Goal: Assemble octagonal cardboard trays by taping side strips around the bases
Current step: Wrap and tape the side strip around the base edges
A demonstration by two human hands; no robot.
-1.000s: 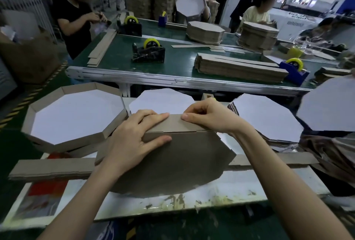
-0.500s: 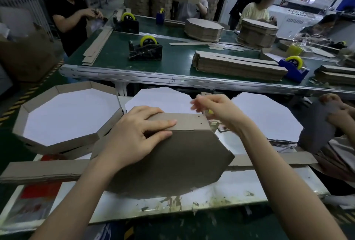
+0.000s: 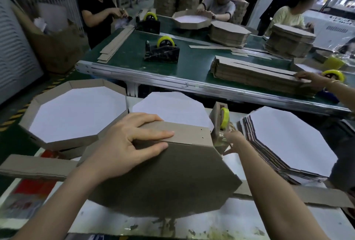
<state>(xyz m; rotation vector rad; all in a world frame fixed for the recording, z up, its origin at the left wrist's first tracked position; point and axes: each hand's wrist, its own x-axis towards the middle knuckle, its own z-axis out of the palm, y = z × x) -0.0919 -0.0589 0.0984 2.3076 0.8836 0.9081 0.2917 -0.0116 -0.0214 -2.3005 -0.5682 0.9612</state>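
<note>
Worktable [image 3: 230,218] bears base [image 3: 169,178], strip [image 3: 188,134] under left hand [image 3: 123,143]

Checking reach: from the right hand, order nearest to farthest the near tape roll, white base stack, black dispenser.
1. Near tape roll, just beyond the right hand.
2. White base stack, to its right.
3. Black dispenser, across on the green table.

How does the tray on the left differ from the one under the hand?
The finished tray lies flat, white inside up; the unfinished tray is tilted, brown underside up. The finished tray has walls all round; the unfinished tray shows only one side strip, pressed by the left hand along its far edge. Both are octagonal cardboard.
</note>
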